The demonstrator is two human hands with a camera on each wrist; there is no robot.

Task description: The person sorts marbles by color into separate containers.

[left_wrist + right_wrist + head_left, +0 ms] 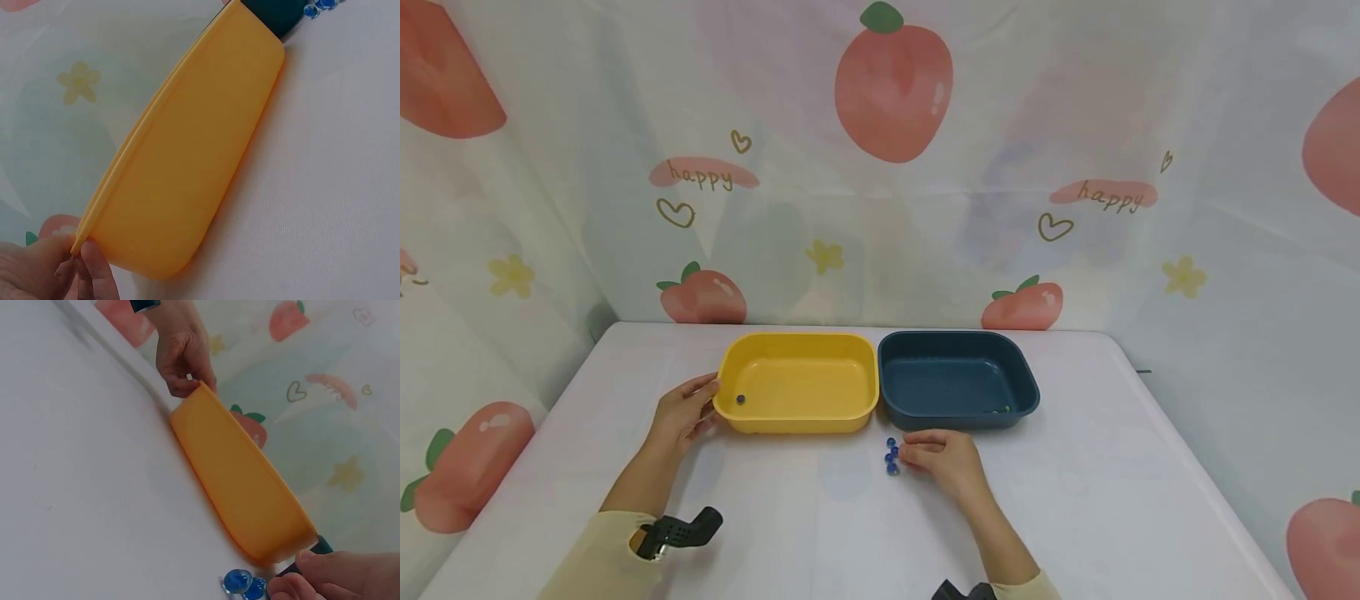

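Observation:
My left hand (681, 414) pinches the rim of a yellow bin (796, 423) at its left end; the left wrist view shows thumb and fingers on either side of the lip. One dark marble (741, 399) lies inside that bin. Several blue glass marbles (892, 469) sit in a small cluster on the table, in front of where the two bins meet. Beside them is my right hand (946, 460), thumb and forefinger slightly apart, fingertips right at the marbles. In the right wrist view, two blue marbles (237, 581) show next to these fingertips.
A dark blue bin (958, 422) stands against the yellow one's right side, with small greenish marbles (1002, 409) near its front right corner. Both bins rest on a white-covered table (820, 517). A fruit-printed cloth (880, 217) hangs behind and at the sides.

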